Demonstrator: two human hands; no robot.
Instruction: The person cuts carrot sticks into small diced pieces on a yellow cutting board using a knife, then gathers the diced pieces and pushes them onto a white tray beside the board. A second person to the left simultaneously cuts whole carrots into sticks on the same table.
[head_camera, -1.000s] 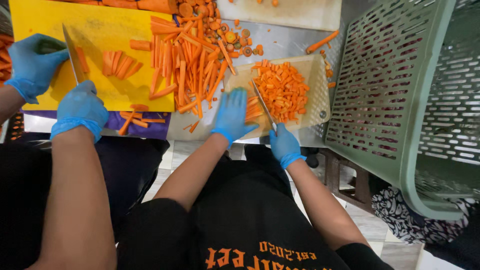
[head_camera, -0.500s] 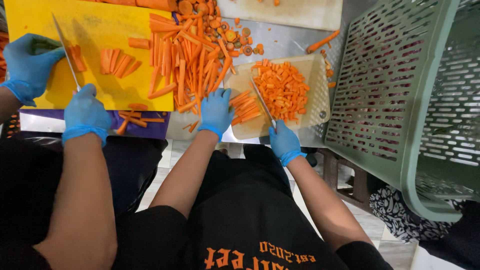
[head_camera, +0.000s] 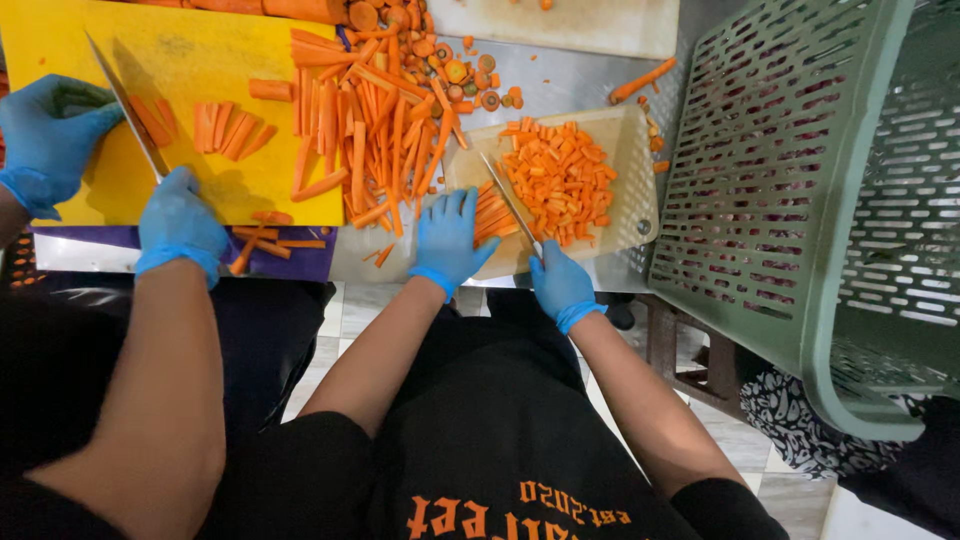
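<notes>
left hand (head_camera: 447, 236) flat on carrot sticks (head_camera: 489, 213), bunching them for the cut | right hand (head_camera: 561, 284) grip closed on knife (head_camera: 510, 203), blade across sticks | pale cutting board (head_camera: 632, 160) on counter (head_camera: 560, 85), diced carrot (head_camera: 558, 175) piled clear beyond blade

1. The gloves on the left hand (head_camera: 447, 238) and right hand (head_camera: 562, 285) are blue
2. The carrot pieces (head_camera: 560, 178) are orange
3. One board (head_camera: 180, 60) is yellow
4. The crate (head_camera: 780, 200) is green with little holes

The left hand (head_camera: 447, 240) has slid back along the carrot sticks (head_camera: 490, 212), toward the near edge of the white cutting board (head_camera: 630, 170). The knife (head_camera: 510, 200) has moved closer to that hand. Beside the board, a co-worker's knife (head_camera: 125, 105) has moved left on the yellow board (head_camera: 60, 40).
</notes>
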